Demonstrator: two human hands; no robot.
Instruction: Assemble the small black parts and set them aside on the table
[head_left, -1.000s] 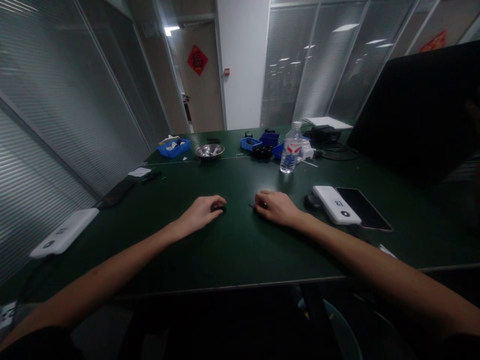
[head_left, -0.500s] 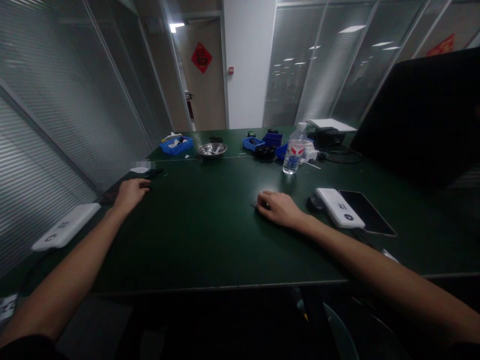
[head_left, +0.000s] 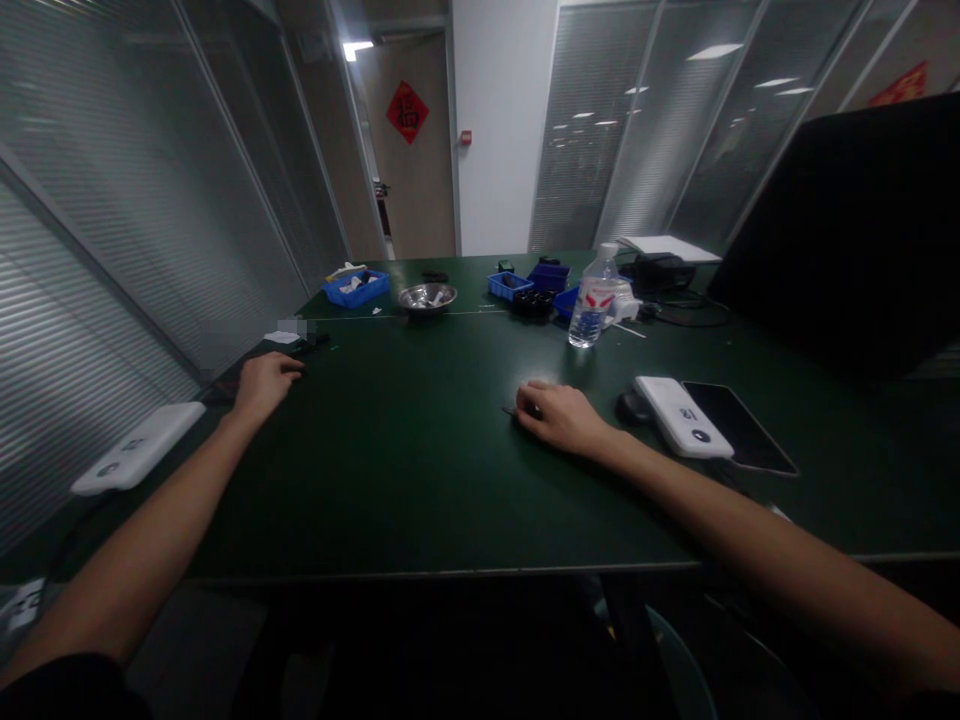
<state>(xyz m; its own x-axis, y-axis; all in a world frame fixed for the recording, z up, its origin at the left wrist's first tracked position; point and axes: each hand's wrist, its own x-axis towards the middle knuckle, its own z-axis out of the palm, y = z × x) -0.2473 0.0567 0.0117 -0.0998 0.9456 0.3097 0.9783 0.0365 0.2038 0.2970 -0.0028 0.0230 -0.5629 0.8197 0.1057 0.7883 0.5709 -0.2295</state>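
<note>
My right hand point(head_left: 559, 415) rests on the dark green table point(head_left: 390, 480) with its fingers curled around a thin, dark, pointed object point(head_left: 508, 411). Only the tip sticks out past the fingers, so its kind cannot be made out. At the table's left side lies my left hand point(head_left: 268, 385), fingers loosely stretched and slightly apart, with nothing visible in them. Just beyond it are a dark object point(head_left: 311, 343) and a white piece point(head_left: 282, 337). A white power bank point(head_left: 142, 450) lies left of that forearm.
Right of my right hand lie another white power bank point(head_left: 684, 418), a black mouse-like object point(head_left: 632, 406) and a phone point(head_left: 739, 425). A water bottle point(head_left: 592, 300) stands behind. Farther back are a metal bowl point(head_left: 427, 309), blue trays point(head_left: 356, 291) and a large black screen point(head_left: 847, 230).
The view has shifted very slightly. Both hands keep almost the same place and pose, and the objects on the table have not moved.
</note>
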